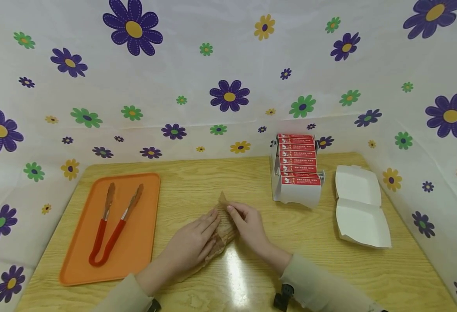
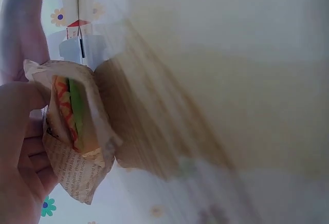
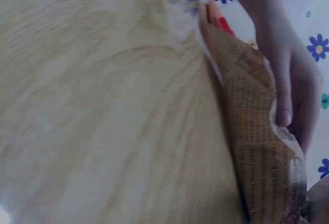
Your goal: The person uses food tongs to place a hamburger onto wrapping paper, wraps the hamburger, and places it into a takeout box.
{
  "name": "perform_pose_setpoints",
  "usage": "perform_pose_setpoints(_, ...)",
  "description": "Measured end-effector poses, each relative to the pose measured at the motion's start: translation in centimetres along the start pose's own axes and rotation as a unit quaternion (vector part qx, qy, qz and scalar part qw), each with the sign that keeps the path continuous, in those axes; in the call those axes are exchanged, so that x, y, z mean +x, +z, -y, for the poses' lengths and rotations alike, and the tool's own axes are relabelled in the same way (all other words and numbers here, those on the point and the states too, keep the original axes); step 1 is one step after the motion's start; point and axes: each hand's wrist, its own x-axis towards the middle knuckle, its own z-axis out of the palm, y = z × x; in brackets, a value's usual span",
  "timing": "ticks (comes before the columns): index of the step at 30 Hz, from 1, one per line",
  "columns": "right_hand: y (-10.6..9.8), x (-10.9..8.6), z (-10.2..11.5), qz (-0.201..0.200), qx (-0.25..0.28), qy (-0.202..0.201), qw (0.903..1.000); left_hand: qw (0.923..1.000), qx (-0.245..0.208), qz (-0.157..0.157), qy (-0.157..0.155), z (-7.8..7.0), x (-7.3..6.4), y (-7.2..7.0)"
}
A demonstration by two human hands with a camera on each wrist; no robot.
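White flower-printed sheeting (image 1: 189,65) backs and flanks a wood-grained table (image 1: 193,182) streaked with glare (image 1: 236,277).

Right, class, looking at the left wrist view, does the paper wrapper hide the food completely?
No, the food's green filling shows through the open side of the paper wrapper.

Looks like a small food-packing station: flower-printed cloth (image 1: 181,65) walls a wood-grain table (image 1: 197,182), with red-handled tongs (image 1: 114,238) on an orange tray (image 1: 138,242) left of the left hand (image 1: 191,242), and red-labelled cartons (image 1: 298,167) and an open clamshell takeaway box (image 1: 362,221) right of the right hand (image 1: 250,224).
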Motion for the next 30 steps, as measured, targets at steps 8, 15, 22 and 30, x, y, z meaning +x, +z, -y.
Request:
perform_pose_setpoints(8, -0.4, -1.1, -1.0, 0.067, -0.066, -0.107, 0.9898, 0.9976, -0.063, 0.022, -0.016, 0.2, -0.6, 0.4)
perform_pose_setpoints(15, -0.6, -1.7, -1.9, 0.097, -0.165, -0.196, 0.9617, 0.9929, -0.104, 0.045, -0.036, 0.6, -1.0, 0.5)
perform_pose_setpoints(22, -0.6, -1.8, -1.9, 0.122, -0.277, -0.235, 0.9234, 0.9952, -0.087, 0.005, -0.043, 1.3, -1.2, 0.3)
perform_pose_setpoints(30, -0.8, -1.9, -1.7, 0.158, -0.342, -0.227, 0.8981, 0.9992, -0.032, 0.023, 0.004, 0.6, -1.9, -0.6)
